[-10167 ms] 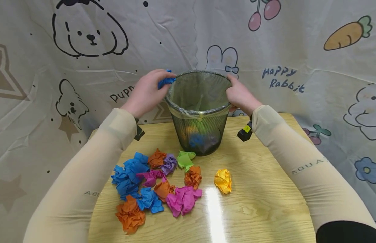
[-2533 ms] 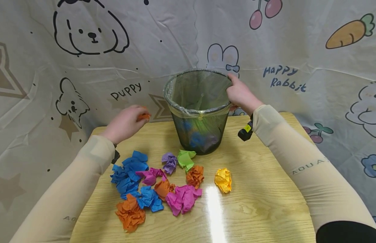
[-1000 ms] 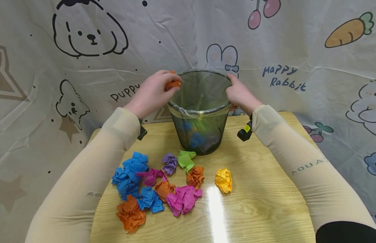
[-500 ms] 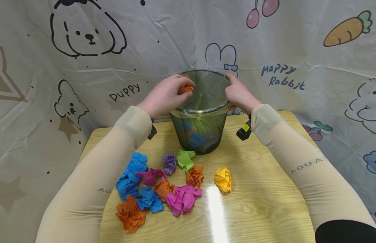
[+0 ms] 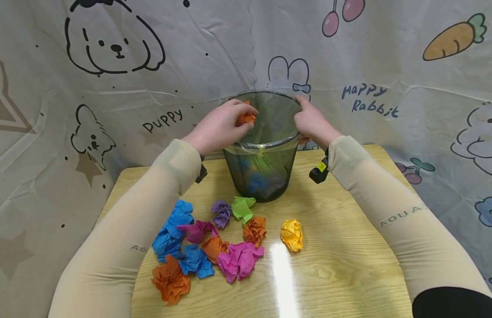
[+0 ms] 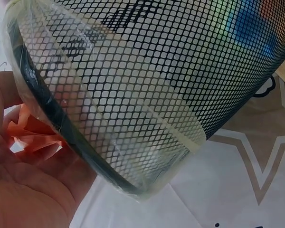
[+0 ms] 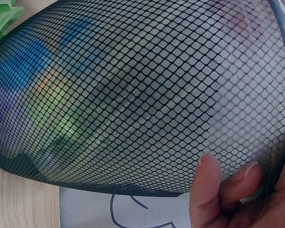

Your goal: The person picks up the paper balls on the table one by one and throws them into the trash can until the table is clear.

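Note:
In the head view, a black mesh wastebasket (image 5: 265,172) with a clear plastic liner stands at the back of the table. My left hand (image 5: 219,126) pinches a crumpled ball of orange paper (image 5: 247,118) at the basket's mouth, over its left rim. The left wrist view shows that orange paper (image 6: 33,133) between thumb and fingers, partly behind the lined rim. My right hand (image 5: 314,121) grips the basket's right rim; in the right wrist view its fingers (image 7: 206,185) lie against the outside of the mesh. Blue, green and other coloured paper balls show blurred through the mesh.
Several crumpled paper balls lie in front of the basket: blue (image 5: 196,260), orange (image 5: 171,281), pink (image 5: 240,261), purple (image 5: 221,213) and green (image 5: 243,208). A yellow one (image 5: 291,235) sits apart on the right. A printed cloth (image 5: 230,44) hangs behind the wooden table (image 5: 341,265).
Earlier my left hand held blue paper at the rim. Since then the orange ball beside the purple one was lifted and carried right to the basket's mouth. My right hand stays on the rim.

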